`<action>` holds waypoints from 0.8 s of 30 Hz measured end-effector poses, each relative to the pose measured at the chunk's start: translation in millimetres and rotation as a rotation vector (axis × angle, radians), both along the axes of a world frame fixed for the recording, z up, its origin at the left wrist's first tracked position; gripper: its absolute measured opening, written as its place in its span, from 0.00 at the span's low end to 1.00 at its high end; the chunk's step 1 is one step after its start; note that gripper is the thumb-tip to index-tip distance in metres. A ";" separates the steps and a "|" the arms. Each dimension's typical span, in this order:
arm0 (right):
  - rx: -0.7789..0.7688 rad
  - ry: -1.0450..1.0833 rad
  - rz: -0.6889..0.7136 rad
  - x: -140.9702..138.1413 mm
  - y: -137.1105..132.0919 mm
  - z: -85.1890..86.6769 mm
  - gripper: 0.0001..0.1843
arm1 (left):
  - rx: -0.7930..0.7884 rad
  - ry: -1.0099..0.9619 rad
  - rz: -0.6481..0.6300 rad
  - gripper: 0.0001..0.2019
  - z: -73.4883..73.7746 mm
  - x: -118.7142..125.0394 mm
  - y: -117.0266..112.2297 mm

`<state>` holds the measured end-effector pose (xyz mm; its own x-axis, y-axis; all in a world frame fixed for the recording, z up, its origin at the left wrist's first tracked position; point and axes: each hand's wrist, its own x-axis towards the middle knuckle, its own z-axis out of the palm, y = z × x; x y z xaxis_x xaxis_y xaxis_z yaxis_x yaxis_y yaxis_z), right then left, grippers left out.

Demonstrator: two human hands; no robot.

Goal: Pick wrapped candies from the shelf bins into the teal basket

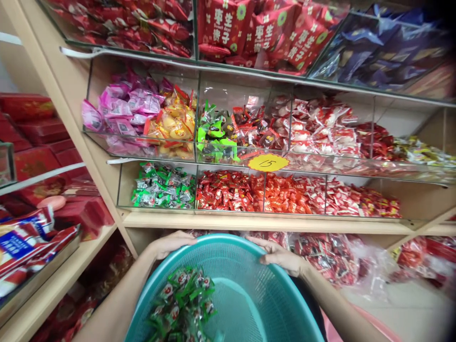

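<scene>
Here, gripping a teal mesh basket (pixel 249 304) by its far rim with both hands. On the rim's left side, the left hand (pixel 171 243), fingers (pixel 185 237) curled over the edge and clenched on it; on the rim's right side, the right hand (pixel 281 257), fingers (pixel 260 243) laid across the edge and grasping it likewise. Held low and close to the body, just below and in front of the lowest wooden shelf (pixel 263 222). Inside, heaped against the near left wall, green-wrapped candies (pixel 183 301); elsewhere only bare mesh.

Straight above the hands, behind clear bin fronts: green sweets (pixel 162 186) at the left, looking like those in the basket, then red sweets (pixel 228 191) just beside them and on toward the right. Stuck to the bin edge above the red ones, a yellow oval tag (pixel 268 162) with a handwritten number. One row up, left to right: pink packs (pixel 121 102), yellow packs (pixel 176 124), bright green packs (pixel 213 135), red-and-white packs (pixel 320 123). Top row: red bags (pixel 249 28) printed with white characters, blue packs (pixel 384 45) at the far right, blurred.

Under the shelf, just behind the right hand, a clear sack (pixel 331 256) stuffed with red wrappers. Off to the left, on a side rack: red boxes (pixel 32 126) stacked in rows, and lower down a tray of red, white and blue bags (pixel 24 244).
</scene>
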<state>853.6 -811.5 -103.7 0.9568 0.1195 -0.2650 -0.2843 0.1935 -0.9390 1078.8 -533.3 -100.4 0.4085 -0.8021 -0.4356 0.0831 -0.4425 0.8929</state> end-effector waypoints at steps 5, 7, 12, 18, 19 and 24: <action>-0.048 -0.028 0.016 10.2 -5.7 -0.9 0.39 | 0.004 0.167 0.117 0.22 -13.8 10.2 -3.5; -0.092 -0.054 0.052 13.4 -8.3 0.4 0.38 | -0.010 0.202 0.132 0.23 -17.1 12.1 -7.0; -0.274 -0.102 0.135 13.0 -6.8 15.6 0.34 | -0.042 0.251 0.118 0.22 -20.5 12.3 -10.9; -1.000 -0.213 0.017 7.0 -1.2 75.2 0.13 | -0.066 0.204 0.163 0.20 -17.7 9.8 -9.0; -1.130 -0.276 -0.047 10.2 -0.2 88.2 0.13 | -0.066 0.193 0.164 0.19 -17.2 9.3 -9.0; -1.578 -0.565 -0.151 51.9 9.0 134.6 0.09 | -0.080 0.165 0.153 0.19 -18.1 7.5 -10.8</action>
<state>905.5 -802.5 30.9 0.9445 -0.0043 0.3284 0.0648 -0.9779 -0.1990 1086.4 -544.1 -118.5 0.4560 -0.7712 -0.4441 0.2916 -0.3420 0.8933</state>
